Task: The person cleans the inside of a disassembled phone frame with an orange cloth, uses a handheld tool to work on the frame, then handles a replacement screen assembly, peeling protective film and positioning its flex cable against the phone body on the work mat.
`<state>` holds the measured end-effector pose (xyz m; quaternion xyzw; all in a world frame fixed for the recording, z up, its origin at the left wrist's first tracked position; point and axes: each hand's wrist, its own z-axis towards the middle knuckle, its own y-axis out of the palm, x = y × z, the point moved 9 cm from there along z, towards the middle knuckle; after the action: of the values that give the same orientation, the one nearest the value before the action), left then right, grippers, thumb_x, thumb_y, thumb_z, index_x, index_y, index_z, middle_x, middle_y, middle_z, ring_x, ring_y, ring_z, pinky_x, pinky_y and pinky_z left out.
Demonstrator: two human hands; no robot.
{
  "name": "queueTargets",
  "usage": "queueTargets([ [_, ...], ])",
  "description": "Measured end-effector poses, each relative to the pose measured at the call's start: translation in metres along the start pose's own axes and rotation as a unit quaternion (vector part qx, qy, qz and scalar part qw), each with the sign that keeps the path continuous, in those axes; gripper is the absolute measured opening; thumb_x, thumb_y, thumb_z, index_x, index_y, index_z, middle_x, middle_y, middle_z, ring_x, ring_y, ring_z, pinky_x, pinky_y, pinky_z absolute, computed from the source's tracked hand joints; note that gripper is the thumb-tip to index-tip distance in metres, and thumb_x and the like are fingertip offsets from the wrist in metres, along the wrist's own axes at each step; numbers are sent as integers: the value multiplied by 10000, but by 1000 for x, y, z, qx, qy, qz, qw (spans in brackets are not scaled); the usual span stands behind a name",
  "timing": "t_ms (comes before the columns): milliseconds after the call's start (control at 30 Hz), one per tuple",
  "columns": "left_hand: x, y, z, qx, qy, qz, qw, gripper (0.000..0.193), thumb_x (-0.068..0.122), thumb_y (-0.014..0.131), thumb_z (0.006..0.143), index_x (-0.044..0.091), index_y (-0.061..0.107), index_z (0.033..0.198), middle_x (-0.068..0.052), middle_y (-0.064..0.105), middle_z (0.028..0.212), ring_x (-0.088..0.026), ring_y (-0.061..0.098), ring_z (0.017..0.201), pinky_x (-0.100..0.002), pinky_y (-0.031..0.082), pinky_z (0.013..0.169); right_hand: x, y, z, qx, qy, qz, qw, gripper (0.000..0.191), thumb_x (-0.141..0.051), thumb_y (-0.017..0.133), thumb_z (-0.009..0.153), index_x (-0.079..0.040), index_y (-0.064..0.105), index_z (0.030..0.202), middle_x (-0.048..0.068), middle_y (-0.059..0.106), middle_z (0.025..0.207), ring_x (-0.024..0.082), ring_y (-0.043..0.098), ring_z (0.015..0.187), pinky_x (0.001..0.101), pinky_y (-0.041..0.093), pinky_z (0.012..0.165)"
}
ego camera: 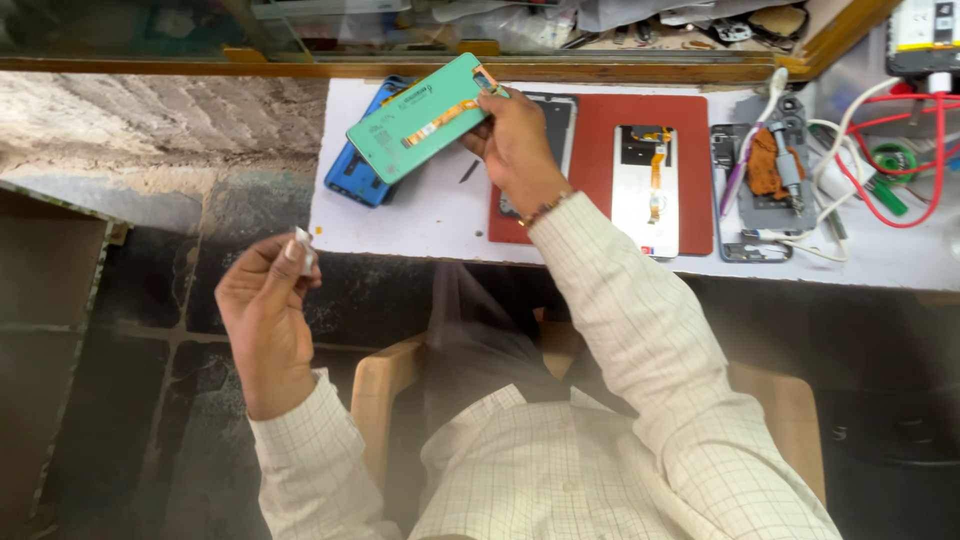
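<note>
Head view: your right hand (515, 145) is up over the white table (420, 215). Its fingers grip one end of a green phone screen panel (420, 117), back side up. An orange strip runs along that back. The panel is tilted and held in the air, above a blue phone cover (352, 172) that lies on the far left part of the table.

Your left hand (265, 320) is off the table, near you and to the left, over the dark floor. Its thumb and fingers pinch a small white bit (304, 246). You cannot tell what the bit is.

A red mat (600, 130) lies on the table just right of your right hand. A white screen panel (645, 190) rests on the mat. Farther right is a grey phone frame (765, 205) with a small brown cloth (765, 165) on it. Red and white wires (900, 150) lie at the far right.
</note>
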<state>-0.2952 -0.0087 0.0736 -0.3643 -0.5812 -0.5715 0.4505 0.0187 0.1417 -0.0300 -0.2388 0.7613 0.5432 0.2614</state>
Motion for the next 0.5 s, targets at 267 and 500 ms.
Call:
queueTargets([
  [267, -31, -19, -11, 8, -47, 21, 999, 151, 81, 757, 940, -18, 739, 1053, -59, 727, 879, -101, 636, 738, -220, 492, 680, 45, 9, 56, 66, 34, -120, 990, 276, -44, 498, 947, 16, 499, 1216, 195, 682, 1089, 303, 746, 911, 461, 672, 751],
  [500, -51, 19, -14, -45, -77, 55, 994, 158, 88, 756, 909, -12, 737, 1030, -52, 748, 886, -87, 640, 742, -213, 490, 677, 34, 11, 59, -8, -27, -201, 979, 456, -33, 581, 933, 10, 391, 1346, 156, 647, 1179, 264, 716, 1018, 442, 620, 861],
])
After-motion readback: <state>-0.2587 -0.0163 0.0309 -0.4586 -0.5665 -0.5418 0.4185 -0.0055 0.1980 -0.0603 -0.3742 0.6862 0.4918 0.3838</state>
